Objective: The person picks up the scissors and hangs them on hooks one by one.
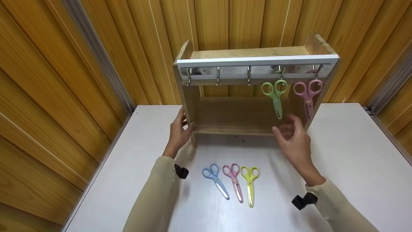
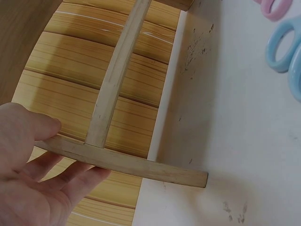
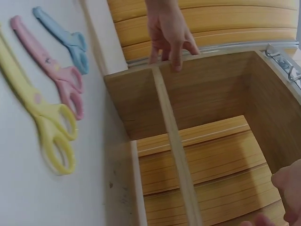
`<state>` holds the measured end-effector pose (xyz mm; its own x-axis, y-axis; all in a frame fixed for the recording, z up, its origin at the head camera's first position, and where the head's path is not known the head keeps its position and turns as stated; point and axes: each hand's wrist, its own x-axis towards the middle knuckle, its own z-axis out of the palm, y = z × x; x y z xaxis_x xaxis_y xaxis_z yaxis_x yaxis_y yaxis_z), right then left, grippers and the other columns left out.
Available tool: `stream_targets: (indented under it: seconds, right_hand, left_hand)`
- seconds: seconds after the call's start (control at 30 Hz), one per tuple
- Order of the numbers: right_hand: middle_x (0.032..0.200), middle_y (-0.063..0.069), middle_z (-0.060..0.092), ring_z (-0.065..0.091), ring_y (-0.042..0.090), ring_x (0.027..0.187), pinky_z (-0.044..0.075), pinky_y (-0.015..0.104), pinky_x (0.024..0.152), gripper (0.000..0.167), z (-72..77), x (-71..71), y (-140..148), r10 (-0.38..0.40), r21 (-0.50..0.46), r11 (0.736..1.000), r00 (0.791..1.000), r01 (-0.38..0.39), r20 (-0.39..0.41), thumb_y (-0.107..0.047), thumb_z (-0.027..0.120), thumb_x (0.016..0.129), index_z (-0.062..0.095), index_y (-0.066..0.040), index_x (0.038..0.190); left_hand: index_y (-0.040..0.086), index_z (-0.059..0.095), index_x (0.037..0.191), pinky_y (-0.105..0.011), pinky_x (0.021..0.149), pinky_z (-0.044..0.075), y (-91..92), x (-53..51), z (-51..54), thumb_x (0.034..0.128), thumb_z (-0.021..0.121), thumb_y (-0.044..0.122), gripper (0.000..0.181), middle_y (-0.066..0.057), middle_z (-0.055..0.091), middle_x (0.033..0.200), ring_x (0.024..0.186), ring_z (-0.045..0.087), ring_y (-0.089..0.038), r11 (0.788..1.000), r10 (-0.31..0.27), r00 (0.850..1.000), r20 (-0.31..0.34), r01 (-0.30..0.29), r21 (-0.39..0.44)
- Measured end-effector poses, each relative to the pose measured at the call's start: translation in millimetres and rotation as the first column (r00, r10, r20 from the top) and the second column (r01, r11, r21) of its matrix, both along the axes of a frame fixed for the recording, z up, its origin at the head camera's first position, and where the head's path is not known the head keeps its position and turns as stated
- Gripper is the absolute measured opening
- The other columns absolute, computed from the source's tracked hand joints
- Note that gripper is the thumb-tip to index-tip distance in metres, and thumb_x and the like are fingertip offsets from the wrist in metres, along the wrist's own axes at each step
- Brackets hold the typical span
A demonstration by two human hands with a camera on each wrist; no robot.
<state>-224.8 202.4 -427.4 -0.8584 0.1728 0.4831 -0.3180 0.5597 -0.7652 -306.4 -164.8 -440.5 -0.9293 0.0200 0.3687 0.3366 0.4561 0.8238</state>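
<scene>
My left hand (image 1: 180, 132) grips the left side panel of a wooden rack (image 1: 238, 131); in the left wrist view the thumb (image 2: 44, 126) lies on one side and the fingers on the other. My right hand (image 1: 295, 143) is at the rack's lower right, thumb and fingers spread with nothing between them. Green scissors (image 1: 276, 98) and pink scissors (image 1: 308, 98) hang from the two rightmost hooks, just above that hand. Blue scissors (image 1: 216, 180), a second pink pair (image 1: 234, 182) and yellow scissors (image 1: 250, 185) lie side by side on the table.
A white rail (image 1: 231, 70) with several metal hooks runs along the rack's upper front. The rack stands towards the back of the white table (image 1: 128, 180), before a wood-panelled wall (image 1: 212, 25).
</scene>
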Motion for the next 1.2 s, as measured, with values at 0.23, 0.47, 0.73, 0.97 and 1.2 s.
stream_targets:
  seconds: [0.23, 0.47, 0.73, 0.97, 1.2]
  right_hand:
    - [0.108, 0.017, 0.07, 0.07, 0.028, 0.085, 0.054, 0.024, 0.069, 0.073, -15.4, 22.4, -2.9, 0.028, 0.101, 0.994, 0.993, -0.04, 0.115, -0.026, 0.075, 0.095, 0.037, -0.007, 0.154]
    - [0.116, 0.021, 0.067, 0.067, 0.031, 0.087, 0.051, 0.033, 0.061, 0.081, -26.0, 41.8, -9.8, 0.03, 0.23, 0.969, 0.967, -0.09, 0.251, -0.025, 0.078, 0.093, 0.031, -0.011, 0.158]
    - [0.111, 0.017, 0.062, 0.065, 0.025, 0.085, 0.048, 0.033, 0.056, 0.083, -38.6, 61.5, -19.5, 0.072, 0.33, 0.926, 0.943, -0.184, 0.325, -0.028, 0.08, 0.09, 0.034, -0.013, 0.157]
    - [0.108, 0.015, 0.061, 0.059, 0.019, 0.076, 0.045, 0.032, 0.05, 0.083, -50.4, 75.7, -27.8, 0.087, 0.374, 0.9, 0.934, -0.223, 0.347, -0.029, 0.083, 0.086, 0.039, -0.02, 0.156]
    - [0.104, 0.013, 0.058, 0.056, 0.019, 0.077, 0.043, 0.03, 0.049, 0.086, -60.2, 84.9, -40.1, 0.065, 0.403, 0.88, 0.905, -0.25, 0.419, -0.03, 0.087, 0.083, 0.042, -0.022, 0.156]
  left_hand:
    - [0.02, 0.024, 0.165, -0.037, 0.11, 0.05, 0.6, 1.6, -1.0, 0.098, 0.063, -0.003, 0.081, -0.004, 0.038, 0.164, 0.141, 0.049, -0.028, 1.0, 0.002, 1.0, 0.009, -0.002, 0.007]
    - [0.019, 0.023, 0.165, -0.04, 0.11, 0.05, 0.8, 2.0, -1.6, 0.0984, 0.063, -0.002, 0.08, -0.005, 0.036, 0.165, 0.141, 0.049, -0.029, 1.0, -0.005, 1.0, 0.018, 0.004, 0.016]
    - [0.017, 0.024, 0.165, -0.037, 0.107, 0.053, 0.6, 1.0, -1.0, 0.0984, 0.062, -0.004, 0.079, -0.008, 0.042, 0.161, 0.137, 0.054, -0.029, 1.0, -0.013, 1.0, -0.013, 0.013, 0.006]
    - [0.02, 0.024, 0.165, -0.037, 0.107, 0.052, 0.4, 2.3, -0.6, 0.0981, 0.063, -0.003, 0.081, -0.005, 0.041, 0.161, 0.137, 0.053, -0.028, 1.0, -0.002, 1.0, 0.003, 0.002, 0.011]
    - [0.018, 0.024, 0.165, -0.036, 0.108, 0.052, 0.4, 2.6, -1.2, 0.0981, 0.062, -0.004, 0.08, -0.005, 0.039, 0.163, 0.139, 0.052, -0.028, 1.0, -0.016, 1.0, -0.014, 0.016, 0.008]
